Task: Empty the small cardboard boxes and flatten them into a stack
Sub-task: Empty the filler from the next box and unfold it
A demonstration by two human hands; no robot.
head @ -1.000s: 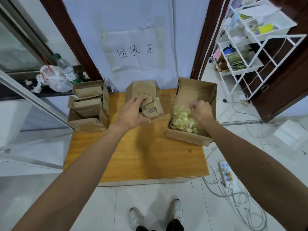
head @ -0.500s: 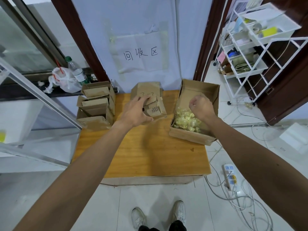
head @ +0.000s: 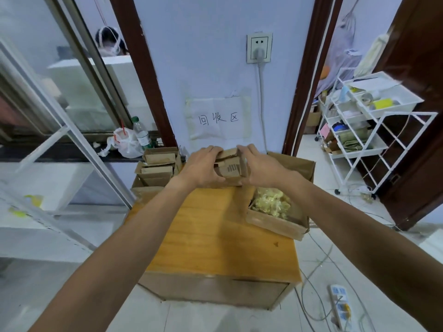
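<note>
left hand [head: 203, 167]: we curled our fingers round the left side of the small box [head: 230, 167].
right hand [head: 260, 167]: we curled our fingers round its right side.
small box: middle of the frame, at the far end of the table [head: 215, 236].
other boxes [head: 157, 168]: piled left of middle.
big box [head: 275, 224]: right of middle, yellow bits [head: 272, 203] inside.

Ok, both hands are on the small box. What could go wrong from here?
The small box, gripped by the left hand and right hand, hides its inside; anything left in it could get crushed in flattening. The big box of yellow pieces sits at the table edge by the right forearm, so a bump might spill it. The pile of boxes by the left wrist looks loose and could topple.
</note>
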